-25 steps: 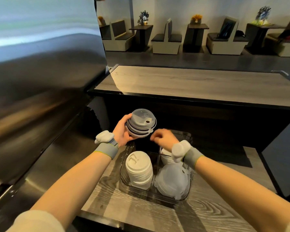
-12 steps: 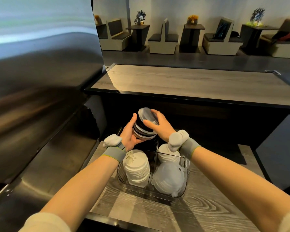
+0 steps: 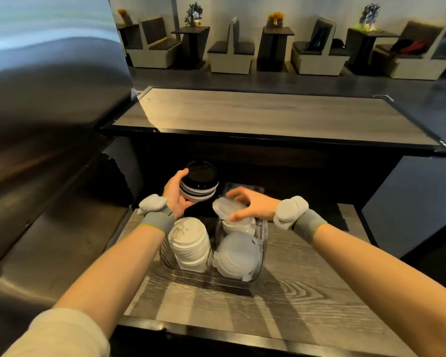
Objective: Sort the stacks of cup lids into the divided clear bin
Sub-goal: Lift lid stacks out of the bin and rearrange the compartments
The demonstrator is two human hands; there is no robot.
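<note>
A divided clear bin stands on the low wooden counter. Its near left section holds a stack of white domed lids; its near right section holds translucent lids. My left hand grips a short stack of black lids above the bin's far left section. My right hand pinches one clear lid over a stack of pale lids in the far right section.
A steel appliance wall rises close on the left. A raised wooden bar top runs behind the bin, with a dark recess below it. Booth seats and small tables stand far back.
My right hand lifted the clear lid off the top of the stack in my left hand and carried it right, down over the far right section. The black lids now show on top.
</note>
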